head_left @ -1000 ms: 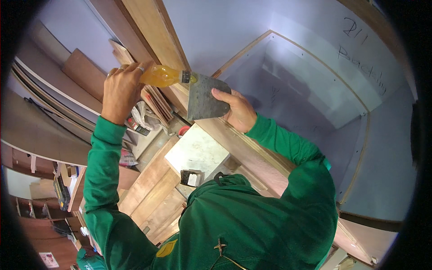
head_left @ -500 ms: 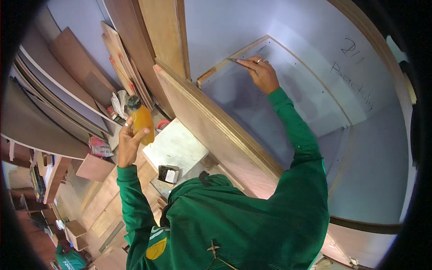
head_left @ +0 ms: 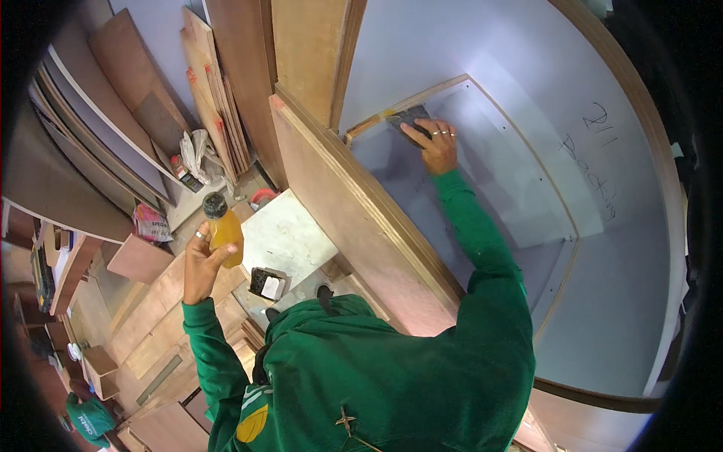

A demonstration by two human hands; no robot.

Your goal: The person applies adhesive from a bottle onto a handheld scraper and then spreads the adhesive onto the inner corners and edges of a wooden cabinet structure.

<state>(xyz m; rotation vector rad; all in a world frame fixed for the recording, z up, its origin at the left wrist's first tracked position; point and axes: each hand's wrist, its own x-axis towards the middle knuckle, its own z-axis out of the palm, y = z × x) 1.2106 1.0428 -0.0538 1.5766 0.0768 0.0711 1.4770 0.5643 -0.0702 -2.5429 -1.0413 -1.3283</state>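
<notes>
My left hand [head_left: 202,264] is wrapped round a clear bottle [head_left: 224,232] of yellow-orange liquid with a dark cap, raised over the work area on the left. My right hand [head_left: 437,147] grips a dark flat spreader [head_left: 410,119] by one edge. The spreader's far corner touches the narrow wooden strip [head_left: 367,126] along the edge of a pale cabinet interior [head_left: 482,143]. Beside that corner a small yellow smear shows on the strip. My right forearm reaches across the inside of the cabinet.
A thick plywood edge [head_left: 369,200] runs between my arms. Below the bottle stand a white board [head_left: 290,233] and a small dark open box [head_left: 267,284]. Panels [head_left: 83,128] and boards [head_left: 215,98] lean at the far left. A person in green [head_left: 90,418] is at the lower left.
My right hand has turned, so the spreader's broad face shows instead of its thin edge. A yellow smear now shows by its corner. The whole view has shifted slightly; the bottle stays in my left hand.
</notes>
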